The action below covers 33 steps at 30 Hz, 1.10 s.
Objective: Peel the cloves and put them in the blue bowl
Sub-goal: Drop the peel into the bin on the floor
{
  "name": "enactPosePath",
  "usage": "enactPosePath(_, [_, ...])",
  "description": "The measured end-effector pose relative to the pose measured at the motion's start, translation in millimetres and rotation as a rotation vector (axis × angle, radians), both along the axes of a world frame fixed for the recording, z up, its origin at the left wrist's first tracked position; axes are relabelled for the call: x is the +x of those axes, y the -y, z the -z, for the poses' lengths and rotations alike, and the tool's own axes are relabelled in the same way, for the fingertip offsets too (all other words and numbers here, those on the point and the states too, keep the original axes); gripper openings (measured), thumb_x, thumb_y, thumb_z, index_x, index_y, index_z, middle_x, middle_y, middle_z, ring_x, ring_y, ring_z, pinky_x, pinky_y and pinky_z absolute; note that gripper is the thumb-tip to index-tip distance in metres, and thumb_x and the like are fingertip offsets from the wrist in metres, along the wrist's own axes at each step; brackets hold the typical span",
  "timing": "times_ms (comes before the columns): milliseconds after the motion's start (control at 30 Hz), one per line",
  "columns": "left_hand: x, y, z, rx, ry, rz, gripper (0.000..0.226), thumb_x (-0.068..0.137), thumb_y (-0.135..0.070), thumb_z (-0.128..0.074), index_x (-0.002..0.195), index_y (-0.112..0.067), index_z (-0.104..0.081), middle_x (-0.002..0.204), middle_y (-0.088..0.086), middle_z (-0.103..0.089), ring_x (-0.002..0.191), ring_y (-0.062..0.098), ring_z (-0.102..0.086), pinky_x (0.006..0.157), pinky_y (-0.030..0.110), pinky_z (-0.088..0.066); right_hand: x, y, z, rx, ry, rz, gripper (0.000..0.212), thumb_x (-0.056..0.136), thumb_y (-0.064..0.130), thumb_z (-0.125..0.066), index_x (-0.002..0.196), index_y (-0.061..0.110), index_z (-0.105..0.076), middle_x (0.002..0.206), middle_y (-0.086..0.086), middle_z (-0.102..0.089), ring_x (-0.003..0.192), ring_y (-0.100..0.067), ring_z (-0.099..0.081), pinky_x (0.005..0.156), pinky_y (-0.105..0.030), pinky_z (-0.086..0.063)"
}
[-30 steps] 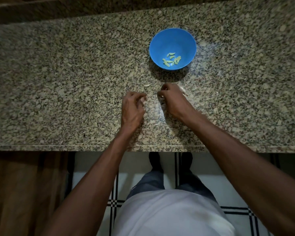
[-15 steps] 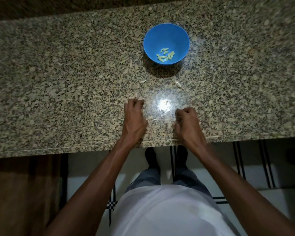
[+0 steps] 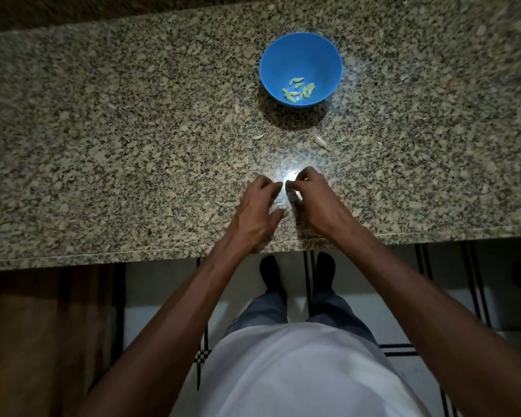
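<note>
Granite surface [image 3: 133, 145], speckled and lit by one bright glare spot just ahead of both hands. Blue bowl [image 3: 300, 69] farther back, well apart from the hands, holding a small heap of peeled cloves [image 3: 299, 89]. Left hand [image 3: 257, 209] with fingers loosely curled toward the right; right hand [image 3: 313, 200] with fingertips bunched as if pinching something small. Cannot tell whether either grip truly holds a clove, too small and washed out by glare. Two scraps of peel [image 3: 322, 142] between hands and bowl.

Risks, as a judgement: a clove slipping from wet fingertips and vanishing against the mottled stone, or rolling off the near edge just behind the wrists onto the floor. Plenty of open room left, right and forward to the bowl.
</note>
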<state>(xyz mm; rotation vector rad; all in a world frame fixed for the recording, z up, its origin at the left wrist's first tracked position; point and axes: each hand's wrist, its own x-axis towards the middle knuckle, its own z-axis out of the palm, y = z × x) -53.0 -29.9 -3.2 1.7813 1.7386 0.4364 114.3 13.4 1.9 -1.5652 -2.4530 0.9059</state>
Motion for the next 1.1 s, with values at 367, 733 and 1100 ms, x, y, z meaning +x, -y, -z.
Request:
enactPosePath(367, [23.1, 2.6, -4.7, 0.085, -0.024, -0.109, 0.020, 0.095, -0.008, -0.069, 0.111, -0.011, -0.079, 0.090, 0.006, -0.065, 0.076, 0.014, -0.059, 0.067, 0.027, -0.052, 7.3, 11.5, 3.7, 0.095, -0.038, -0.071, 0.017, 0.096, 0.006, -0.066, 0.106, 0.009, -0.079, 0.094, -0.005, -0.057, 0.079, -0.021, -0.055, 0.058, -0.026, -0.039])
enactPosePath(733, [61.8, 17.4, 16.2, 0.173, -0.075, -0.402, 0.008, 0.097, -0.003, -0.061, 0.091, 0.000, -0.065, 0.087, 0.014, -0.061, 0.080, 0.025, -0.057, 0.072, 0.038, -0.050, 14.7, 11.7, 18.9, 0.150, -0.119, -0.077, 0.014, 0.089, -0.002, -0.060, 0.080, 0.008, -0.063, 0.081, -0.006, -0.053, 0.072, -0.020, -0.045, 0.057, -0.037, -0.037])
enactPosePath(1100, [-23.4, 108.4, -40.3, 0.262, 0.784, -1.317, 0.021, 0.096, -0.017, -0.073, 0.105, 0.002, -0.069, 0.092, 0.014, -0.076, 0.080, 0.016, -0.074, 0.074, 0.026, -0.060, -111.0, 46.0, -42.9, -0.683, -0.687, -0.065, 0.017, 0.101, 0.018, -0.069, 0.100, 0.003, -0.078, 0.094, -0.012, -0.080, 0.089, -0.023, -0.078, 0.082, -0.041, -0.064])
